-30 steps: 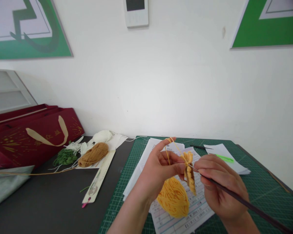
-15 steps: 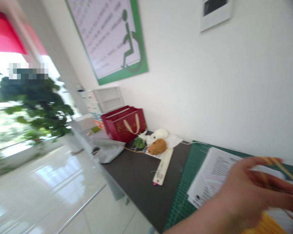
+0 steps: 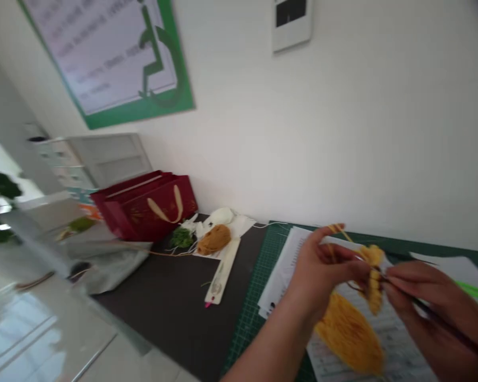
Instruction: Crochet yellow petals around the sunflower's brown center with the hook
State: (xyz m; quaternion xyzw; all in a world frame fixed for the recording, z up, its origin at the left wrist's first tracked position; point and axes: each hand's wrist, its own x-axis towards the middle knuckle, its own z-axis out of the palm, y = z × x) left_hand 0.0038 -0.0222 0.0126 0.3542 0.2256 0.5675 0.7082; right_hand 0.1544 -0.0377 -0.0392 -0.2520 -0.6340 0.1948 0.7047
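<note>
My left hand [image 3: 326, 270] has the yellow crochet piece [image 3: 374, 278] pinched tight, right hand [image 3: 430, 302] gripping the crochet hook [image 3: 442, 323] at its edge, yellow yarn ball [image 3: 348, 334] just below.

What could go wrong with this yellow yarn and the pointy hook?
The yarn ball sits loose on the printed papers, so a tug might roll it away. The dark crochet hook in the right hand points toward the left hand, so it might poke those fingers. The yellow strand over the left fingers might slip off and loosen the crocheted piece.
</note>
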